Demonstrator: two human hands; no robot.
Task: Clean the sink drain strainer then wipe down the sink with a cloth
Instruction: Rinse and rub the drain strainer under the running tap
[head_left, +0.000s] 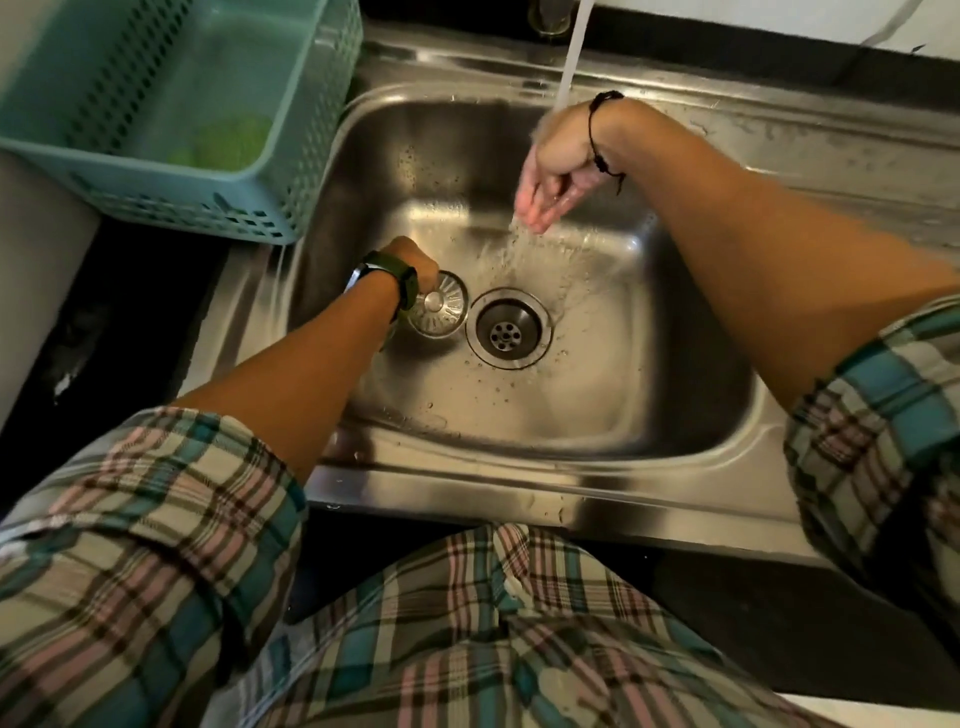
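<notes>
Your left hand (415, 265) grips the strainer (439, 310), lifted out beside the drain (506, 328); right hand (550, 176) rinses loose-fingered under the water (571, 57); sink (675, 364) wiping not started.

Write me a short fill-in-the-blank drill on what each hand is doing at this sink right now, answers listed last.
1. The left hand holds the drain strainer just to the ____ of the open drain as seen from the head camera.
2. The right hand is under the running ____ from the tap.
3. The teal plastic ____ sits left of the sink.
4. A watch is on the ____ wrist.

Answers: left; water; basket; left
</notes>
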